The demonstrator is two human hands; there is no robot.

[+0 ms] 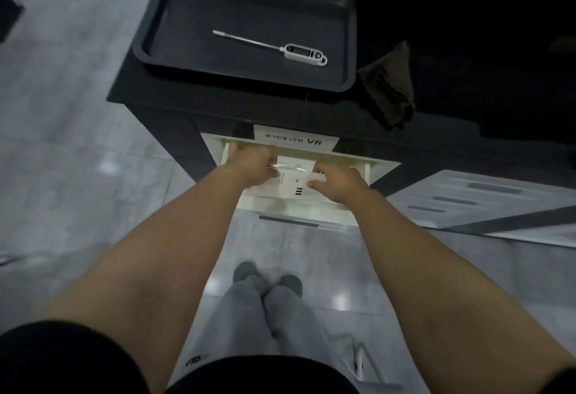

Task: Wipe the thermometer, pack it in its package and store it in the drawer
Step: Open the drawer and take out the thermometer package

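Observation:
A white digital thermometer with a long metal probe lies on a dark tray on top of a black cabinet. Below it a cream drawer stands pulled open. Inside the drawer lies the thermometer's package, a clear sleeve with a white printed card. My left hand grips the package's left end and my right hand grips its right end. A dark cloth lies crumpled on the cabinet top, right of the tray.
A white paper label hangs above the drawer on the cabinet's front. To the right a pale grey unit with dark handles stands close by. My legs and feet are on the grey tiled floor below the drawer.

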